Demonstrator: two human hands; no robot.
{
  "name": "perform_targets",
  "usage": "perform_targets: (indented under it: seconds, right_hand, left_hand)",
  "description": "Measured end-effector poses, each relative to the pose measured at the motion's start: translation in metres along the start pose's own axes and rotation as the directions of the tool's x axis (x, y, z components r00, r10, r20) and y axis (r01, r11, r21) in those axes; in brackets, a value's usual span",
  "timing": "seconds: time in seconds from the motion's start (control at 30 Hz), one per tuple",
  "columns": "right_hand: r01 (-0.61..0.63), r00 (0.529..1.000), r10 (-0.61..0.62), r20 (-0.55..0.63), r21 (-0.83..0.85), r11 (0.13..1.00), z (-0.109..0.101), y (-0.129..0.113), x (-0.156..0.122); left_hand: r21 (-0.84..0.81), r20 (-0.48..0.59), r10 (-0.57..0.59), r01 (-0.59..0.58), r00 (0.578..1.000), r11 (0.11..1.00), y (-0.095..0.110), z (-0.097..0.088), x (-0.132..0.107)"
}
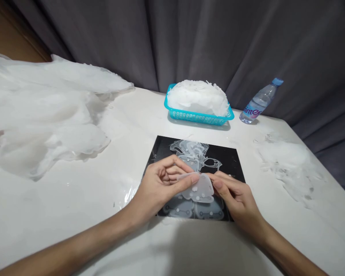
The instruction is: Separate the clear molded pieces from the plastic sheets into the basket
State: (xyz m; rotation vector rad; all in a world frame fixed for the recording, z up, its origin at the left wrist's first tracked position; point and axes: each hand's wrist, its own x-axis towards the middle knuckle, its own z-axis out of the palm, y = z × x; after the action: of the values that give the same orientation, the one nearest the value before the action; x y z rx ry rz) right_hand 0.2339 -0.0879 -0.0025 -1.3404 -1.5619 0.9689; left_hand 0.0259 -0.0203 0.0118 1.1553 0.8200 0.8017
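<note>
A black mat (232, 161) lies on the white table (74, 199) in front of me. On it rests a translucent plastic sheet (195, 151) with cut-out shapes and small white dots. My left hand (161, 184) and my right hand (232, 193) meet over the mat's near half. Both pinch one translucent plastic piece (202, 190) with white dots, the left at its upper left edge, the right at its right edge. The fingers of both hands are closed on it.
A turquoise basket (198, 115) heaped with white plastic pieces stands behind the mat. A clear water bottle (258, 102) lies at the back right. A big pile of white sheets (46, 115) covers the left, loose scraps (287, 161) the right. Grey curtain behind.
</note>
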Motion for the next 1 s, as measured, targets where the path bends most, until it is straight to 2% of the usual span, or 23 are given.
perform_targets:
  seconds: [0.47, 0.83, 1.0]
  right_hand:
    - [0.085, 0.996, -0.087, -0.01, -0.129, 0.988, 0.0023, -0.0047, -0.0054]
    - [0.148, 0.989, -0.149, -0.004, -0.093, 0.985, 0.0036, -0.0075, -0.0055]
    - [0.14, 0.99, -0.142, -0.014, -0.101, 0.985, 0.0046, -0.0069, -0.005]
  left_hand:
    - [0.051, -0.049, 0.081, -0.079, 0.996, 0.996, 0.0023, 0.0006, -0.0017]
    - [0.017, -0.038, 0.09, -0.09, 0.995, 0.996, -0.0009, -0.0003, -0.0028]
    - [0.009, -0.04, 0.093, -0.093, 0.995, 0.996, 0.0006, 0.0003, -0.0019]
